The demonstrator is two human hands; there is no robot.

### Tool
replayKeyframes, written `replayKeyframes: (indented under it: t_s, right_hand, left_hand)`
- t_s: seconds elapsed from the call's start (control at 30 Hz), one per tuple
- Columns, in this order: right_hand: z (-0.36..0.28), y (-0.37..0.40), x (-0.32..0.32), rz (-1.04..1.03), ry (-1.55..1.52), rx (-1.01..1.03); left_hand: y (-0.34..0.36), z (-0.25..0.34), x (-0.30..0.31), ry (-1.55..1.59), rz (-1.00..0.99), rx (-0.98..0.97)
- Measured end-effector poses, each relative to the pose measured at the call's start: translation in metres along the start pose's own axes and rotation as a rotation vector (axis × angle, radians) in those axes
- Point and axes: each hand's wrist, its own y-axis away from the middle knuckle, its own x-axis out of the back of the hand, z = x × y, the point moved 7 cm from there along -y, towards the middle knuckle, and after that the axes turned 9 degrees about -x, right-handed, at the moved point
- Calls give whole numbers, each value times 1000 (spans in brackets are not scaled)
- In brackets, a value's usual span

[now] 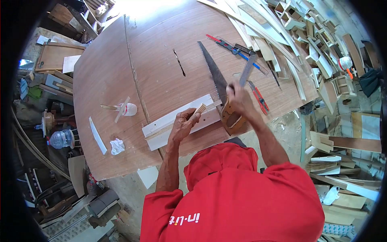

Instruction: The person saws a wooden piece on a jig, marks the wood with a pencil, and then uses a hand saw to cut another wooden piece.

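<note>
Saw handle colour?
Light brown wood; the saw handle sits in the right hand. Head view.

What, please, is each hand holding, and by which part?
Right hand grips the saw by its handle; left hand clamps the strip near its cut end.

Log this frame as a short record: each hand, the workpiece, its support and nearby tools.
left hand: fingers curled over the wood strip, holding it down
right hand: closed on the handle of the handsaw
saw blade: lies across the strip near its end
support: white board beneath the strip, on the wooden table
nearby: red utility knife, metal square, crumpled paper
</note>
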Motion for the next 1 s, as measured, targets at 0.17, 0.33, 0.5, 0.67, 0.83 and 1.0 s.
replayKeyframes:
  t_s: [0.17,0.33,0.5,0.67,0.83,1.0]
  right_hand:
    - [-32,68,8,-88,-146,-94]
    - [-31,73,5,-43,-124,-60]
    - [-33,75,6,-49,-116,-88]
    - [-34,77,4,-52,-130,-77]
    - [-38,80,5,-55,-26,-56]
    - [-40,83,14,16,109,-68]
  left_hand:
    - [-7,4,-3,55,35,-30]
    - [-9,-1,-3,7,9,-29]
    - [-8,-2,0,-9,14,-24]
    - [-4,5,1,-1,65,-46]
    - [-3,-2,7,-68,85,-91]
    - [-2,1,11,-133,109,-118]
